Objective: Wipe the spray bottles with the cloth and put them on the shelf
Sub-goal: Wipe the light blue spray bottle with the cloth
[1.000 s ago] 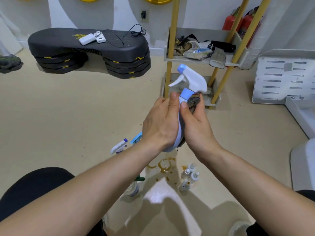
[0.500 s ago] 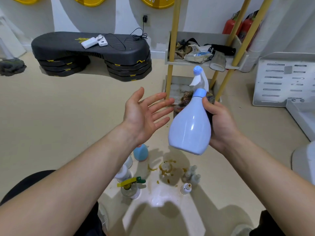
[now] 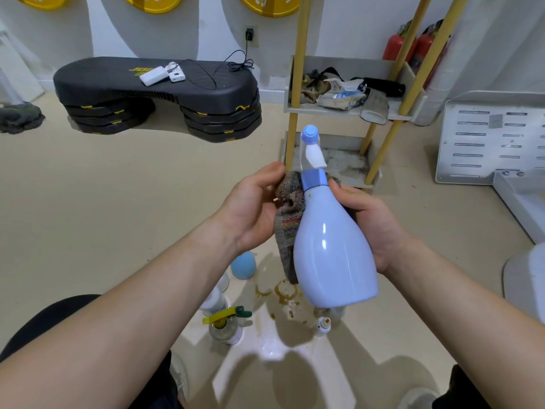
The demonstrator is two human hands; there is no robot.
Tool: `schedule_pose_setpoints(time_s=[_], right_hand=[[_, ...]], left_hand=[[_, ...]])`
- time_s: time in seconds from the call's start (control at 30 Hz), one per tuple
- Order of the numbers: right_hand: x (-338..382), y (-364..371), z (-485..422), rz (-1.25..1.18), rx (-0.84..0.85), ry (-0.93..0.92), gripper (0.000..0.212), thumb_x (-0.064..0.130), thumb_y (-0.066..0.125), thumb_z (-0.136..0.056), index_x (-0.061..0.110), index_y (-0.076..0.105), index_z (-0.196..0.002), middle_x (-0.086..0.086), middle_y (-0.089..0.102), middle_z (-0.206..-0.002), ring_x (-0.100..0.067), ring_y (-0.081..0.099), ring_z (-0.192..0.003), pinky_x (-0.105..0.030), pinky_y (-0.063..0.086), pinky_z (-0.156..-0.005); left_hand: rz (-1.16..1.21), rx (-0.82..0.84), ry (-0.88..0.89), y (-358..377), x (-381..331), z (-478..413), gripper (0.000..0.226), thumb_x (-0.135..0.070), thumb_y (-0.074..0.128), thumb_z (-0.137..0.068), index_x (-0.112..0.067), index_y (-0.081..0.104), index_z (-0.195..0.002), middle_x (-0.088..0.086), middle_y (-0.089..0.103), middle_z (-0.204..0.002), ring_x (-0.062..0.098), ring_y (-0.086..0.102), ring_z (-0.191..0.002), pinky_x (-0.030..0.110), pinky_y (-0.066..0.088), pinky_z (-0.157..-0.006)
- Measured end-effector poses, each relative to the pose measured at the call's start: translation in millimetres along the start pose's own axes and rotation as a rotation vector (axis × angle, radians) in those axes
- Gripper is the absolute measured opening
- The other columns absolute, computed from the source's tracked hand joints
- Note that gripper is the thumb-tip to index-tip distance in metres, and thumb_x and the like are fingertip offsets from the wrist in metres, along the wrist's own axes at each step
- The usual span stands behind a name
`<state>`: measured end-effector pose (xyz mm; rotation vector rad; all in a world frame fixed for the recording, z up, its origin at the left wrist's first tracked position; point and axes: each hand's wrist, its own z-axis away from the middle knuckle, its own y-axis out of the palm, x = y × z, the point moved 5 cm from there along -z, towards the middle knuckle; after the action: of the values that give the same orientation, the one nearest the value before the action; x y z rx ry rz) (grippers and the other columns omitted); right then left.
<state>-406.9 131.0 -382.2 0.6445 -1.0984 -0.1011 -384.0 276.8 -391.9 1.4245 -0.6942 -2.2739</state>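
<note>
A pale blue spray bottle (image 3: 333, 249) with a blue collar and white trigger is held up in front of me, nozzle pointing away. My right hand (image 3: 374, 225) grips its body from the right. My left hand (image 3: 253, 208) holds a worn grey, multicoloured cloth (image 3: 287, 222) against the bottle's left side. The yellow-legged shelf (image 3: 348, 110) stands just beyond; its lower tray (image 3: 342, 160) shows bare, stained patches. On the floor below wait a clear bottle with a yellow-green trigger (image 3: 225, 323), a light blue bottle (image 3: 243, 264) and small white bottles (image 3: 321, 326).
Rags, a bag and a glove fill the shelf's upper tray. A black stacked step platform (image 3: 159, 95) with a white power bank stands at the back left. A white metal panel (image 3: 489, 137) lies right. Brown stains (image 3: 283, 290) mark the floor. Red extinguishers (image 3: 398, 45) stand behind.
My left hand let go of the bottle, opened, then came back and took the cloth beside the bottle. The bottle swung round in my right hand, so its nozzle now points away.
</note>
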Motion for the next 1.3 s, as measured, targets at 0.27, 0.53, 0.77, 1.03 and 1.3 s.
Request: schedule_pose_setpoints(time_s=[0.27, 0.53, 0.77, 1.03, 1.3], right_hand=[[2.9, -8.6, -8.3, 0.219, -0.135, -0.178, 0.017, 0.021, 0.06, -0.094, 0.007, 0.062, -0.085, -0.008, 0.064, -0.071, -0.022, 0.063, -0.061, -0.028, 0.053, -0.059], [9.3, -11.2, -7.1, 0.349, -0.239, -0.328, 0.017, 0.017, 0.058, -0.101, 0.009, 0.068, -0.09, -0.008, 0.071, -0.078, -0.026, 0.068, -0.069, -0.035, 0.057, -0.066], [18.9, -24.3, -5.1, 0.087, -0.36, -0.331, 0.021, 0.026, 0.055, -0.101, 0.013, 0.068, -0.092, -0.005, 0.069, -0.077, -0.024, 0.067, -0.069, -0.035, 0.055, -0.065], [10.6, -20.8, -7.4, 0.349, -0.459, -0.419, 0.022, 0.023, 0.043, -0.107, 0.024, 0.063, -0.1, 0.018, 0.072, -0.079, 0.001, 0.067, -0.076, -0.019, 0.051, -0.067], [-10.9, -21.9, -10.8, 0.494, -0.493, -0.399, 0.059, 0.034, 0.076, -0.083, 0.017, 0.05, -0.133, -0.005, 0.071, -0.118, -0.018, 0.073, -0.101, -0.041, 0.058, -0.086]], left_hand=[[-0.585, -0.264, 0.289, -11.1, -11.2, -2.6, 0.011, -0.008, 0.068, -0.094, -0.014, 0.075, -0.09, 0.01, 0.072, -0.081, 0.019, 0.066, -0.063, 0.032, 0.061, -0.07], [-0.663, -0.4, 0.305, -10.3, 1.3, 12.1, 0.041, -0.054, 0.054, -0.097, -0.017, 0.068, -0.084, 0.001, 0.067, -0.064, 0.018, 0.058, -0.049, 0.028, 0.05, -0.048], [-0.494, 0.18, -0.224, 12.8, 51.6, 30.2, 0.042, -0.038, 0.074, -0.085, -0.022, 0.065, -0.122, 0.004, 0.074, -0.107, 0.025, 0.072, -0.097, 0.046, 0.061, -0.079], [-1.193, -0.218, 0.335, 18.3, 29.1, 29.6, 0.074, -0.063, 0.072, -0.061, -0.032, 0.055, -0.126, -0.008, 0.069, -0.11, 0.021, 0.065, -0.101, 0.041, 0.055, -0.084], [-1.501, -0.181, 0.462, 28.5, 39.6, 38.7, 0.078, -0.047, 0.059, -0.082, -0.036, 0.028, -0.152, -0.004, 0.069, -0.112, 0.027, 0.064, -0.099, 0.039, 0.052, -0.079]])
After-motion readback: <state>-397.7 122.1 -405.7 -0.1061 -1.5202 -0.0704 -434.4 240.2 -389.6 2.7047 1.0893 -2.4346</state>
